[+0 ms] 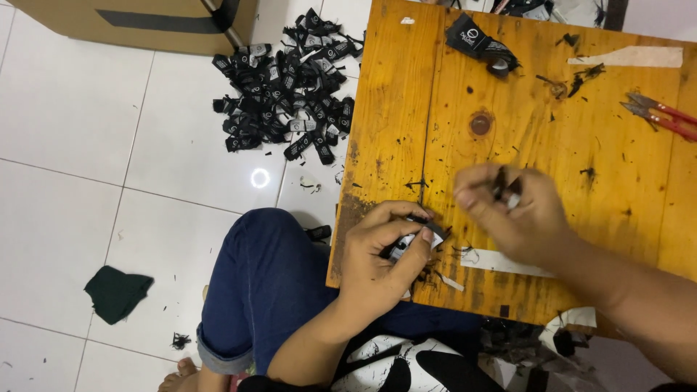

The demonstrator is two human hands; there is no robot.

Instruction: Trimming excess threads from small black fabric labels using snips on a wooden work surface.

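nearest to us, bottom edge: a foot [178, 374], cut off, and a knee in rolled blue jeans [265, 279]; beside it a black-and-white printed cloth [396, 363], partly out of frame, its kind unclear.

left hand [377, 258]: we see it curled at the near edge of the table [392, 109], fingers closed around a small black label [417, 236] with a white patch; most of the label is hidden under the fingers and thumb.

right hand [519, 214]: blurred; we make out the fingers drawn together, pinching a small dark piece [504, 187] with a pale tip. whether it is another label we cannot tell. the forearm runs off the right edge.

table: orange wood, low, strewn with black thread scraps. a white strip [501, 263] lies just beside the right hand, partly covered by it. farther up, a knot [481, 123] in the wood.

right edge: red-handled snips [661, 116], cut off by the frame.

far side of the table: a black tag bundle [481, 43], a pale tape strip [628, 56], and dark items at the top edge too cropped to name.

floor, white tile: a dark green cloth [116, 292] at left, well apart from us; a pile of black labels [290, 91] just beside the table's far left corner; a cardboard box [145, 22] beyond it, cut off at the top.
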